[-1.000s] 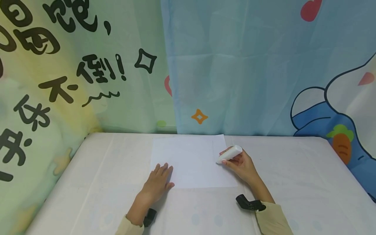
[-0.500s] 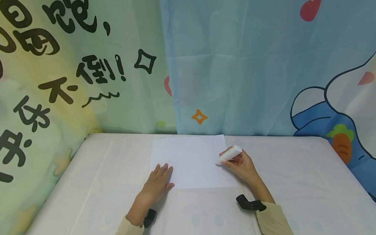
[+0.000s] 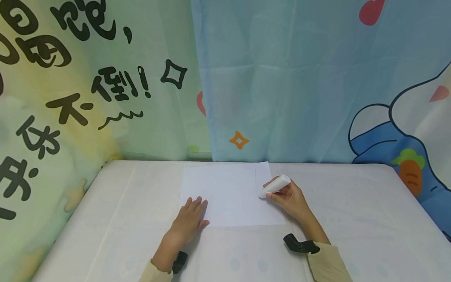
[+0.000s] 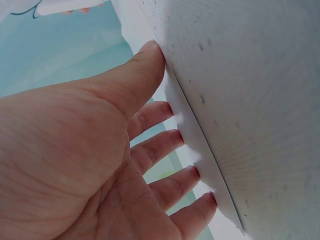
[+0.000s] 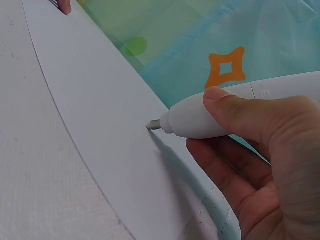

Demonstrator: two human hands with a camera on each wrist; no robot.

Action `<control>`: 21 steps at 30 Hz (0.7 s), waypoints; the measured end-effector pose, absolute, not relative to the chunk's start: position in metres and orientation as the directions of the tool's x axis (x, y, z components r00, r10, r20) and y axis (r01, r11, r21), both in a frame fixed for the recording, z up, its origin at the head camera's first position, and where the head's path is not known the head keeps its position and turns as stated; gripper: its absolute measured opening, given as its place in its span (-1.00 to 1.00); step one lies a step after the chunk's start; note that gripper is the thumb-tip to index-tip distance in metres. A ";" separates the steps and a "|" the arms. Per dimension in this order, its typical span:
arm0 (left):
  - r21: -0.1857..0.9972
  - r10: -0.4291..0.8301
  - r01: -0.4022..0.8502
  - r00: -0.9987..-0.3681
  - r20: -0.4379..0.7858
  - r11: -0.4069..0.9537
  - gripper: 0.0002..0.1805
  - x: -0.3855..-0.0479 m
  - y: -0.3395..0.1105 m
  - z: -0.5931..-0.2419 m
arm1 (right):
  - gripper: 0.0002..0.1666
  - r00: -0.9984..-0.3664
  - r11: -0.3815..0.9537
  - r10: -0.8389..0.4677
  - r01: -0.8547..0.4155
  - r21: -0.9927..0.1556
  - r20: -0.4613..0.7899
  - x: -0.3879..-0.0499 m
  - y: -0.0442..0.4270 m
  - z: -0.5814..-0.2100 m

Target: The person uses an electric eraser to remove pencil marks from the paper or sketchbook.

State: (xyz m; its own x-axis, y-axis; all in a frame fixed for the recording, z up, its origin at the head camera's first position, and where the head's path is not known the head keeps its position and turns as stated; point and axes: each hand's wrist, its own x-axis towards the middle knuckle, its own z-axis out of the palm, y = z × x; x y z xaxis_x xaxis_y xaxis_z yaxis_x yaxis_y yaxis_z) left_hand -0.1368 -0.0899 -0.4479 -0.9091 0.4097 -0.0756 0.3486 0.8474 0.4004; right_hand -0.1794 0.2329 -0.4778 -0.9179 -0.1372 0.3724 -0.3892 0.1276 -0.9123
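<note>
White and thick, the pen [image 3: 276, 185] is in the right hand [image 3: 292, 199], over the right part of a sheet of white paper [image 3: 229, 196]. Its long axis runs slantwise: the narrow end points left and toward the near side, while the blunt end points right and far, reaching past the right edge of the sheet. The pen is tilted, with its blunt end raised. Its small grey tip [image 5: 154, 125] meets its own shadow on the paper and appears to touch it.

The right hand grasps the pen, thumb pressed on one side of the barrel and the other fingers bent against the opposite side. The left hand [image 3: 186, 223] holds no object; its fingers are spread and nearly straight, the fingertips resting on the left near part of the sheet, the thumb at the near edge.

A faint straight line [image 3: 255, 180] shows on the paper just beyond the tip, near the right edge. The sheet lies on a table [image 3: 141, 203] covered in white, its far edge close to the table's far edge.

Beige sleeves [image 3: 327, 260] cover both forearms, and a black device [image 3: 299, 244] sits at the right wrist. Beyond the table hangs printed cloth [image 3: 282, 78], blue on the right, green and yellow with black writing [image 3: 67, 107] on the left.
</note>
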 end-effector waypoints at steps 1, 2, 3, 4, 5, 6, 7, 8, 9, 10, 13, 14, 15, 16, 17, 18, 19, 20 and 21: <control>0.400 0.410 0.349 -0.909 -0.075 0.848 -0.35 -0.137 -0.090 -0.448 | -0.55 -0.919 0.127 -0.138 -0.386 -0.914 0.369 -0.179 0.233 -0.478; 0.399 0.410 0.350 -0.909 -0.074 0.848 -0.35 -0.137 -0.090 -0.448 | -0.55 -0.920 0.127 -0.139 -0.385 -0.914 0.368 -0.179 0.233 -0.478; 0.398 0.409 0.349 -0.909 -0.074 0.848 -0.35 -0.136 -0.090 -0.448 | -0.55 -0.920 0.127 -0.139 -0.384 -0.914 0.367 -0.179 0.233 -0.478; 0.397 0.409 0.350 -0.910 -0.073 0.848 -0.35 -0.136 -0.090 -0.448 | -0.55 -0.920 0.127 -0.140 -0.384 -0.914 0.367 -0.179 0.233 -0.478; 0.396 0.409 0.350 -0.910 -0.073 0.849 -0.35 -0.136 -0.090 -0.448 | -0.55 -0.919 0.126 -0.140 -0.385 -0.914 0.368 -0.179 0.233 -0.478; 0.399 0.408 0.349 -0.910 -0.073 0.848 -0.35 -0.136 -0.090 -0.447 | -0.55 -0.918 0.124 -0.141 -0.387 -0.914 0.370 -0.179 0.233 -0.478; 0.400 0.409 0.349 -0.910 -0.073 0.848 -0.35 -0.136 -0.090 -0.447 | -0.55 -0.918 0.123 -0.141 -0.388 -0.914 0.371 -0.179 0.232 -0.478; 0.404 0.409 0.347 -0.910 -0.075 0.846 -0.35 -0.136 -0.090 -0.447 | -0.55 -0.917 0.123 -0.143 -0.389 -0.913 0.372 -0.179 0.232 -0.478; 0.409 0.409 0.346 -0.910 -0.075 0.845 -0.35 -0.135 -0.090 -0.447 | -0.55 -0.917 0.123 -0.144 -0.391 -0.912 0.373 -0.179 0.232 -0.479; 0.414 0.409 0.345 -0.909 -0.075 0.842 -0.35 -0.135 -0.090 -0.447 | -0.54 -0.916 0.125 -0.145 -0.393 -0.911 0.375 -0.179 0.232 -0.479; 0.425 0.413 0.346 -0.908 -0.073 0.837 -0.35 -0.135 -0.090 -0.447 | -0.53 -0.914 0.126 -0.145 -0.396 -0.910 0.378 -0.179 0.232 -0.480; 0.425 0.414 0.347 -0.907 -0.072 0.836 -0.35 -0.135 -0.090 -0.447 | -0.53 -0.913 0.127 -0.146 -0.399 -0.908 0.381 -0.179 0.232 -0.480; 0.424 0.415 0.349 -0.907 -0.071 0.836 -0.35 -0.135 -0.090 -0.447 | -0.53 -0.912 0.126 -0.144 -0.401 -0.907 0.383 -0.179 0.233 -0.481; 0.424 0.416 0.350 -0.907 -0.071 0.835 -0.35 -0.135 -0.090 -0.447 | -0.52 -0.912 0.126 -0.143 -0.402 -0.907 0.384 -0.180 0.233 -0.481; 0.423 0.416 0.350 -0.907 -0.072 0.836 -0.35 -0.135 -0.090 -0.447 | -0.52 -0.911 0.124 -0.143 -0.403 -0.907 0.386 -0.180 0.233 -0.481; 0.422 0.415 0.349 -0.907 -0.073 0.837 -0.35 -0.135 -0.090 -0.447 | -0.52 -0.910 0.124 -0.144 -0.407 -0.905 0.390 -0.180 0.233 -0.482; 0.422 0.414 0.347 -0.907 -0.076 0.837 -0.35 -0.135 -0.090 -0.447 | -0.53 -0.907 0.121 -0.146 -0.412 -0.903 0.395 -0.180 0.233 -0.482; 0.424 0.414 0.346 -0.907 -0.077 0.837 -0.35 -0.135 -0.090 -0.447 | -0.53 -0.904 0.118 -0.148 -0.418 -0.901 0.400 -0.181 0.233 -0.482; 0.424 0.414 0.346 -0.907 -0.076 0.837 -0.35 -0.136 -0.090 -0.447 | -0.54 -0.902 0.115 -0.149 -0.422 -0.899 0.404 -0.181 0.233 -0.482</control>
State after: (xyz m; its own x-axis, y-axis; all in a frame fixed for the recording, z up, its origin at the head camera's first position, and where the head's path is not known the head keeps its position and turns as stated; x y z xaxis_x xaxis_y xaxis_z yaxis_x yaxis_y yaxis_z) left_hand -0.1356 -0.0902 -0.4468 -0.9072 0.4138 -0.0763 0.3460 0.8368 0.4244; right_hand -0.1808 0.2331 -0.4823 -0.9025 -0.1485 0.4043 -0.4218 0.1147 -0.8994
